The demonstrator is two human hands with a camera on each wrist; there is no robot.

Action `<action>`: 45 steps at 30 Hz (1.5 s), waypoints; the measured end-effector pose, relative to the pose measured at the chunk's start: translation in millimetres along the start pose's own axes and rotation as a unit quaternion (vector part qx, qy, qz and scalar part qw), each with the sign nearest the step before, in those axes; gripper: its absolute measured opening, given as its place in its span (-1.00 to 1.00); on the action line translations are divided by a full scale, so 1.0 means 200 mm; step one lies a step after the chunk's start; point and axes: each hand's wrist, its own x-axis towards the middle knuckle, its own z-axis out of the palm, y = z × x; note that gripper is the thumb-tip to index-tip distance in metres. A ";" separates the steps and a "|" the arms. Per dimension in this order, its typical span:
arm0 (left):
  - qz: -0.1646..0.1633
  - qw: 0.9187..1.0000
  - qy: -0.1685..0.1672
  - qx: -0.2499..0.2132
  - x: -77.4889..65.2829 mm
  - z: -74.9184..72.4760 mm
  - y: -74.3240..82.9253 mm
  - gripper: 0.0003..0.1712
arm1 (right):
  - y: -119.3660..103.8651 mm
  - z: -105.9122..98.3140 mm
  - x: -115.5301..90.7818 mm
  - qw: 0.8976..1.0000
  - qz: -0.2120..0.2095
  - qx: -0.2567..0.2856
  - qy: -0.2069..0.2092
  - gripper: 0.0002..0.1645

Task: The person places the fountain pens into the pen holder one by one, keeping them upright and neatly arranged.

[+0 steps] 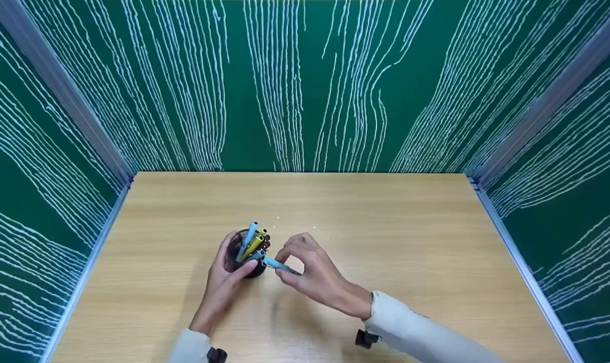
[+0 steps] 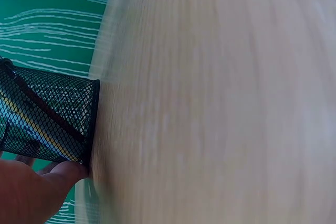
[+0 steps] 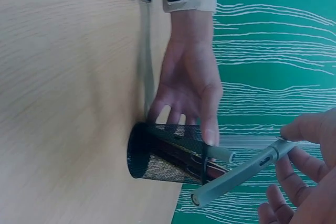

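A black mesh pen holder [image 1: 256, 273] stands upright on the table. My left hand [image 1: 223, 285] grips its side, fingers behind and thumb across the front near the rim. In the left wrist view the mesh holder [image 2: 65, 103] has its base on the wood, with the thumb low beside it. Inside stand light blue pens [image 1: 247, 241], yellow pens [image 1: 253, 248] and some dark brown ones. My right hand [image 1: 320, 275] pinches a light blue pen [image 3: 239, 177] between thumb and fingers at its clip end. The pen's other end points at the rim, outside the holder in the right wrist view.
The light wooden table [image 1: 411, 242] is bounded by green walls [image 1: 426, 75] with white wavy lines on three sides. Pale metal posts run up the corners. A few tiny white specks [image 1: 314, 227] lie behind the hands. Each wrist carries a small black device [image 1: 366, 339].
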 end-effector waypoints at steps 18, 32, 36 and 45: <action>0.004 1.000 0.012 0.013 0.00 0.00 0.00 0.05 | -0.06 -0.01 0.12 0.999 0.028 0.039 0.001 -0.82; 0.008 1.000 0.010 0.009 0.00 0.00 0.00 0.02 | -0.11 -0.01 0.22 0.998 0.025 0.060 -0.002 -0.85; 0.004 1.000 0.001 0.003 0.01 0.00 0.00 0.02 | -0.12 0.00 0.26 0.997 0.024 0.068 0.005 -0.88; 0.003 1.000 0.009 0.016 0.01 0.00 0.00 0.02 | -0.08 0.00 0.32 0.995 0.049 0.081 0.023 -0.87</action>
